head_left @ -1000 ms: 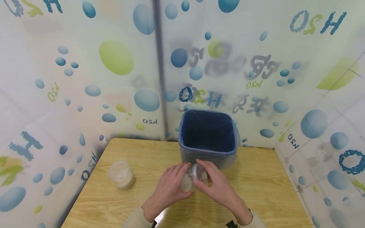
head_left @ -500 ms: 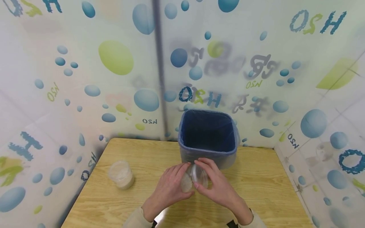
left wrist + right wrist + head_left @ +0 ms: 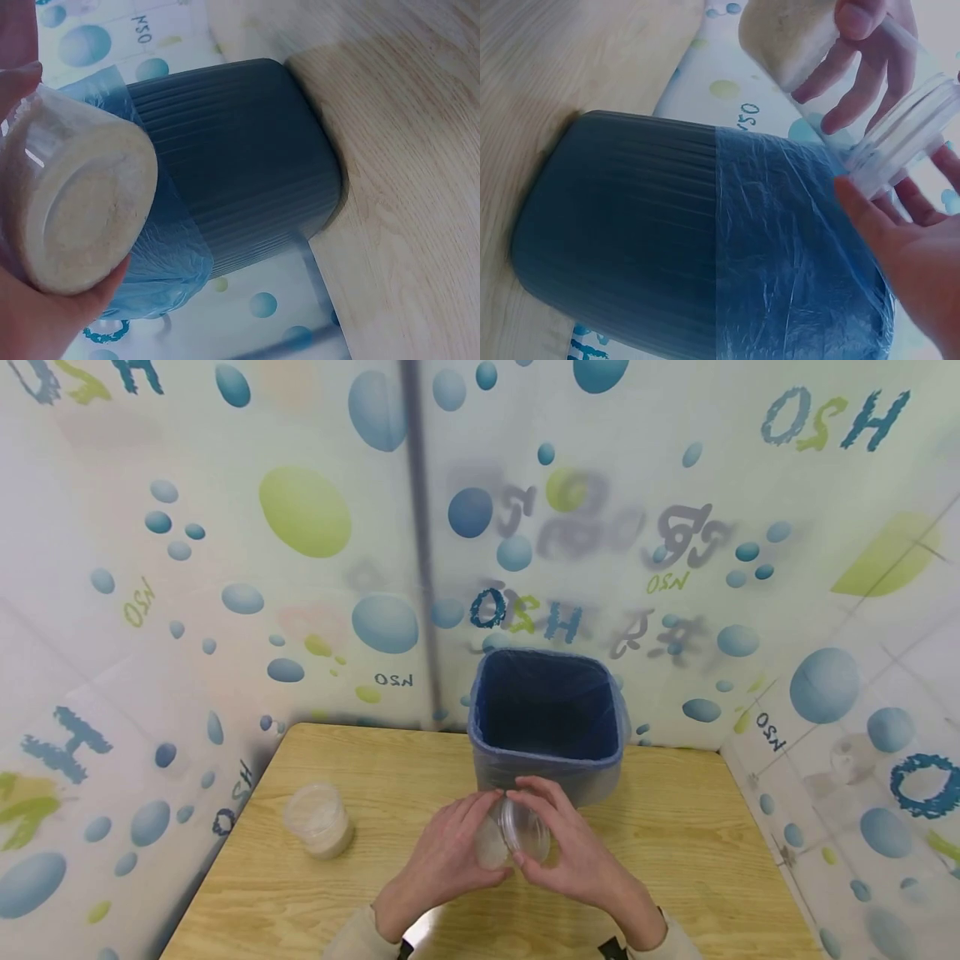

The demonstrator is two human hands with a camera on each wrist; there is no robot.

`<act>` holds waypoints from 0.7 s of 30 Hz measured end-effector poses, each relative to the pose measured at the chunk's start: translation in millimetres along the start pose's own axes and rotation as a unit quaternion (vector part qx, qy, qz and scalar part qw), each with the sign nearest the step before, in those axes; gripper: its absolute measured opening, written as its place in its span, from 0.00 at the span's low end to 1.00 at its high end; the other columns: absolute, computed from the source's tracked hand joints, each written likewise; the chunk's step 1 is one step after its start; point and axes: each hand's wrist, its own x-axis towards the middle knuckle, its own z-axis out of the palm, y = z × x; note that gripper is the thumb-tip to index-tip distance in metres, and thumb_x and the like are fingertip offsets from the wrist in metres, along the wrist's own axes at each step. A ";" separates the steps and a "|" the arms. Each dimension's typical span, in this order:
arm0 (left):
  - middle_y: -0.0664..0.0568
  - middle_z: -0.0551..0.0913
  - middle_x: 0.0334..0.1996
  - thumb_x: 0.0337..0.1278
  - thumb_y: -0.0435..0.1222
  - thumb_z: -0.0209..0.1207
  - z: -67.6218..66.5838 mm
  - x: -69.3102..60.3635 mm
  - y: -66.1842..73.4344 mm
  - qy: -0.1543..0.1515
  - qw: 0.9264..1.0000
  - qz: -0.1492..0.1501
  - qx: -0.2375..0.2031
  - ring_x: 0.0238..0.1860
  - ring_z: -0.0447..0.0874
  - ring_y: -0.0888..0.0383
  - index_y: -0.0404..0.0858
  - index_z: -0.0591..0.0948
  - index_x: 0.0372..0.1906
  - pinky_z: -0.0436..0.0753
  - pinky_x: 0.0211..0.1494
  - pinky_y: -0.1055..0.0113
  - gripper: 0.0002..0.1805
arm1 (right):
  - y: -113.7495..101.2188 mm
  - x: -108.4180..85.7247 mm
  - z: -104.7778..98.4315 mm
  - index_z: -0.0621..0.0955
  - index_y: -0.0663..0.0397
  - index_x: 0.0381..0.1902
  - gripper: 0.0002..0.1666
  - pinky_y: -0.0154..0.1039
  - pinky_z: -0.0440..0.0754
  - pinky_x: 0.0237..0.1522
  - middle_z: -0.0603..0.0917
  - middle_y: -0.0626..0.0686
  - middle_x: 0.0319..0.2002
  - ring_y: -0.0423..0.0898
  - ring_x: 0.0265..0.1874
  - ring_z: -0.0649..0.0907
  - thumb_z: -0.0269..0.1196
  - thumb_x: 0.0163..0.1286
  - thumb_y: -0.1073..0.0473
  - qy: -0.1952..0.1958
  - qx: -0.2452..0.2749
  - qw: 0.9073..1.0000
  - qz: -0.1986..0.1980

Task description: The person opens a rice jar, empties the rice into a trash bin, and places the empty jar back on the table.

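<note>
A clear jar (image 3: 491,846) with pale contents is gripped by my left hand (image 3: 442,852), just in front of the bin. In the left wrist view the base of the jar (image 3: 94,210) faces the camera, between thumb and fingers. My right hand (image 3: 577,860) holds the clear ridged lid (image 3: 528,831) by its edge, at the jar's mouth. The right wrist view has the lid (image 3: 907,135) at the end of the tilted jar (image 3: 787,37), with the right thumb and fingers around it. Whether the lid is loose from the jar, I cannot tell.
A bin (image 3: 547,758) with a blue liner stands at the back of the wooden table (image 3: 390,760), right behind the hands. Another clear container (image 3: 321,822) with pale contents sits on the left. Patterned sheets rise behind and at both sides.
My right hand has turned the lid slightly, its fingertips shifting a little left toward the jar. The left hand has hardly moved.
</note>
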 end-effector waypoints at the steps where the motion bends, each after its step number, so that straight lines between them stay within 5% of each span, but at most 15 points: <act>1: 0.48 0.83 0.57 0.24 0.54 0.84 -0.3 0.0 0.0 -0.002 1.000 -0.002 -0.007 0.53 0.84 0.51 0.39 0.74 0.67 0.85 0.51 0.53 0.56 | 0.7 0.2 -0.2 0.72 0.46 0.72 0.40 0.53 0.81 0.59 0.68 0.57 0.72 0.53 0.68 0.73 0.72 0.63 0.56 -0.003 0.001 1.000 -0.007; 14: 0.47 0.82 0.58 0.26 0.52 0.84 0.0 1.5 2.9 -0.001 0.999 -0.011 -0.043 0.55 0.83 0.50 0.39 0.73 0.67 0.84 0.54 0.53 0.56 | 7.0 0.8 -0.3 0.70 0.51 0.73 0.43 0.48 0.77 0.64 0.70 0.60 0.71 0.54 0.69 0.72 0.71 0.59 0.59 -0.001 0.035 0.998 -0.058; 21: 0.47 0.82 0.58 0.27 0.52 0.84 1.4 2.7 4.1 0.024 0.998 -0.026 -0.052 0.56 0.82 0.51 0.37 0.72 0.68 0.84 0.54 0.54 0.56 | 4.5 -0.4 -0.8 0.70 0.56 0.74 0.43 0.46 0.78 0.63 0.71 0.56 0.72 0.52 0.68 0.73 0.71 0.64 0.49 0.050 0.031 0.998 -0.003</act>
